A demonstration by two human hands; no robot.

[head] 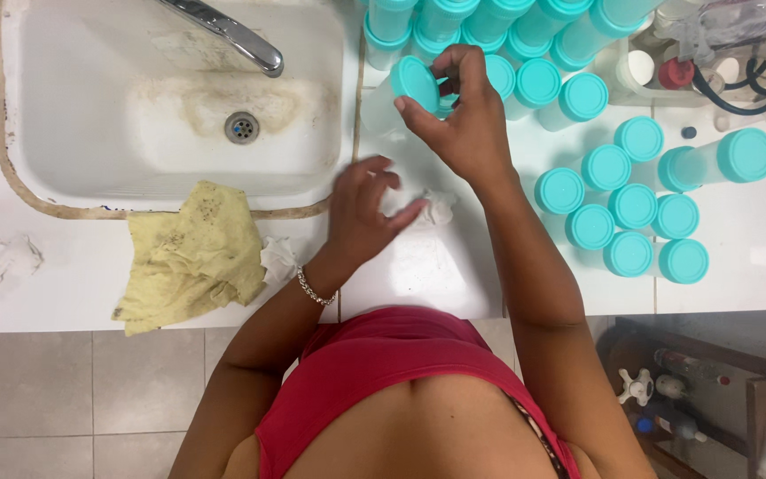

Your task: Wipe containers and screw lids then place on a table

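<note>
From my remote seat: R hand (458,120) grips a clear tube w/ teal cap (398,93), fingers clamped round the cap end, tube lying tilted over the white counter (418,275) just right of the sink (170,98); L hand (365,208) hovers below it, fingers loosely curled, apart, holding nothing I can make out; crumpled tissue (439,208) just beside its fingertips; more teal-capped tubes (627,208) stand clustered to the right; yellow cloth (192,253) drapes the sink's front edge.
</note>
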